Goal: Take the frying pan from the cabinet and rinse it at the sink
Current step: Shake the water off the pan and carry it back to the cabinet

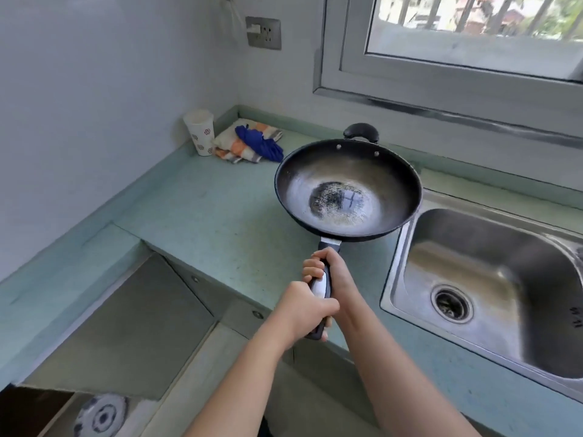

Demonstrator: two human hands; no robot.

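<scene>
Nearest the camera, two bare forearms reach forward from the bottom edge. The left hand (304, 313) is wrapped around the rear end of the pan's handle (322, 287), its fingers curled shut underneath. Just ahead of it, the right hand (328, 268) clasps the same handle closer to the bowl, its fingers (312, 268) folded tight over the top. Both wrists look fairly straight, with the forearms converging on the handle.

The frying pan (348, 190) is out of the cabinet and held level in the air above the green table (202, 212), its right rim overlapping the left edge of the steel sink (407, 247). Its dark bowl shows a worn, speckled patch in the middle and looks dry. So the fetching appears done; carrying it fully over the basin and rinsing it are left. No tap is in view.

Farther back in the corner stand a paper cup (200, 134) and a folded cloth (243, 143) with something blue on it. Behind them are a wall socket (263, 33) and the window (473, 36).
</scene>
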